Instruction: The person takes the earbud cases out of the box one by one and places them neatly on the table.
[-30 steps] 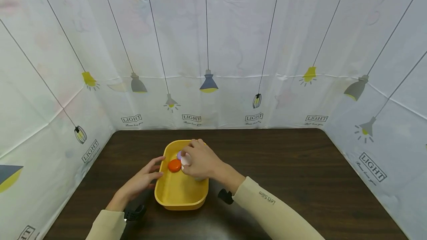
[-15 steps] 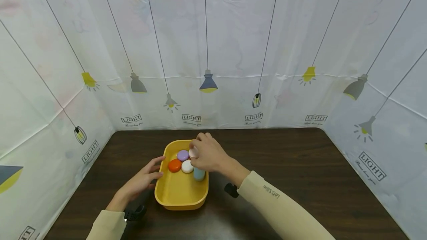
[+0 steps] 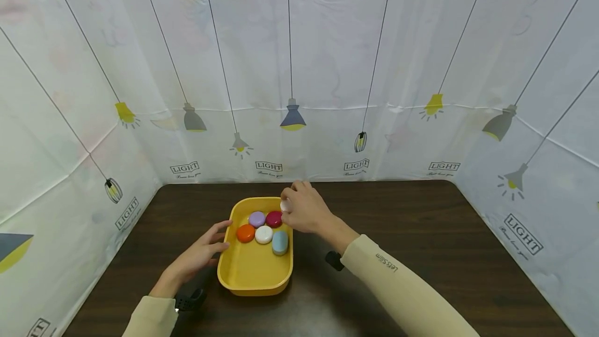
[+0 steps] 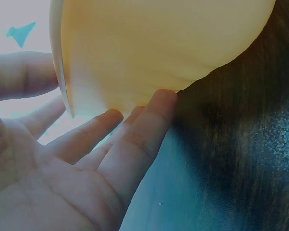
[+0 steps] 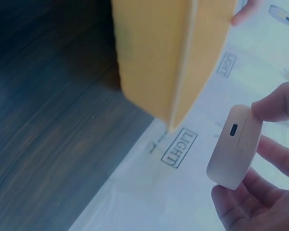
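Note:
A white earbud charging case [image 5: 236, 147] with a charging port on its edge is pinched between the thumb and fingers of my right hand [image 3: 306, 209], above the far right corner of a yellow plastic bin [image 3: 252, 272]. My left hand [image 3: 200, 249] lies along the bin's left side, its extended fingers [image 4: 156, 108] touching the outer wall near the rim. Inside the bin are round purple [image 3: 257, 219], crimson [image 3: 274, 219], orange [image 3: 245, 233] and white [image 3: 264, 234] cases, plus a blue-grey oblong case [image 3: 280, 242]. The right hand partly covers the held case in the head view.
The bin stands on a dark wood-grain table [image 3: 398, 254]. A white curtain [image 3: 327, 66] printed with hanging lamps encloses the table at the back and both sides.
My right hand has lifted the white case out of the bin, moving up and to the right. The crimson and blue-grey cases have come into sight. The left hand stays put.

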`<state>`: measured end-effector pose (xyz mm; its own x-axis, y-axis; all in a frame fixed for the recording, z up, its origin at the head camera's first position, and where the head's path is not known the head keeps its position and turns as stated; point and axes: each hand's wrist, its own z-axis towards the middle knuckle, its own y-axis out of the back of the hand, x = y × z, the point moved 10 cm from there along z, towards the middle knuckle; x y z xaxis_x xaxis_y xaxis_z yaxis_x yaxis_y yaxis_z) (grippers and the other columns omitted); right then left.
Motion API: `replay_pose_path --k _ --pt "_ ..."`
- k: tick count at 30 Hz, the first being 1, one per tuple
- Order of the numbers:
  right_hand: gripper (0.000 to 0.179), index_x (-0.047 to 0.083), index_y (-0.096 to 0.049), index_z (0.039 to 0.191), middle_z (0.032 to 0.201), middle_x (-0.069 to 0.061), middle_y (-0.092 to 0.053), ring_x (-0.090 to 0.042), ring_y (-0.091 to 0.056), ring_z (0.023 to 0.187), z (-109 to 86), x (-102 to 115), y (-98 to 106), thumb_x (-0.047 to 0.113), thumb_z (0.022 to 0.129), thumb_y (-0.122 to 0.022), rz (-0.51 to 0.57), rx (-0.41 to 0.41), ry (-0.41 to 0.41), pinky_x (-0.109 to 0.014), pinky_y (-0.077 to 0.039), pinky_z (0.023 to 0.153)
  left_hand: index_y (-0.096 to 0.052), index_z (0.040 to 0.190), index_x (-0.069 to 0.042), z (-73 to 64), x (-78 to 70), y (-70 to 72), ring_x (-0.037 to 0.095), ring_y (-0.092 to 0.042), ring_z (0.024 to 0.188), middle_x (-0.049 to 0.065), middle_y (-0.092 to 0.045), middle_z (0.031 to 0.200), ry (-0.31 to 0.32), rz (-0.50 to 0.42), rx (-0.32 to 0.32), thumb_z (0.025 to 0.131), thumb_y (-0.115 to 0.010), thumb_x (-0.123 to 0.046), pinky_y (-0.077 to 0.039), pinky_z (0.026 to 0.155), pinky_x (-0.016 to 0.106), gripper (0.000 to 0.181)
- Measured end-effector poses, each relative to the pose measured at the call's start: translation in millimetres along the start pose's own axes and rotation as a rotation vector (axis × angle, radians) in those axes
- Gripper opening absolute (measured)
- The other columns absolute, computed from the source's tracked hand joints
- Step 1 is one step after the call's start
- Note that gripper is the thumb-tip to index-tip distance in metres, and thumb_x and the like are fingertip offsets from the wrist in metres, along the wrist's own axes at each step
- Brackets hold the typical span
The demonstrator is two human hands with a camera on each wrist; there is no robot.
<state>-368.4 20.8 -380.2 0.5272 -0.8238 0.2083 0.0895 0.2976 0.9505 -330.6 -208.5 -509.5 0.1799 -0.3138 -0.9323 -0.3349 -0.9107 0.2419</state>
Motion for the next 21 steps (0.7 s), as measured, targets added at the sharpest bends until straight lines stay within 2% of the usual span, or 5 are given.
replay_pose_path --k 8,21 --pt "0.031 0.014 -0.068 0.116 0.114 -0.008 -0.057 -0.026 -0.047 0.103 0.5 -19 -4 0.03 0.089 -0.07 -0.001 -0.01 -0.029 -0.039 -0.047 0.092 -0.028 0.159 -0.022 -0.4 -0.2 -0.8 0.045 -0.042 0.139 0.024 -0.03 0.16 0.001 -0.001 0.005 0.105 -0.052 -0.017 -0.046 0.101 0.064 0.06" --pt "0.034 0.011 -0.067 0.119 0.12 -0.01 -0.057 -0.028 -0.049 0.107 1.6 -49 -16 0.026 0.089 -0.069 -0.007 -0.005 -0.096 -0.044 -0.048 0.096 -0.027 0.159 -0.021 0.5 0.3 -1.1 0.045 -0.042 0.138 0.024 -0.029 0.16 -0.005 -0.01 0.004 0.105 -0.052 -0.016 -0.046 0.101 0.063 0.06"
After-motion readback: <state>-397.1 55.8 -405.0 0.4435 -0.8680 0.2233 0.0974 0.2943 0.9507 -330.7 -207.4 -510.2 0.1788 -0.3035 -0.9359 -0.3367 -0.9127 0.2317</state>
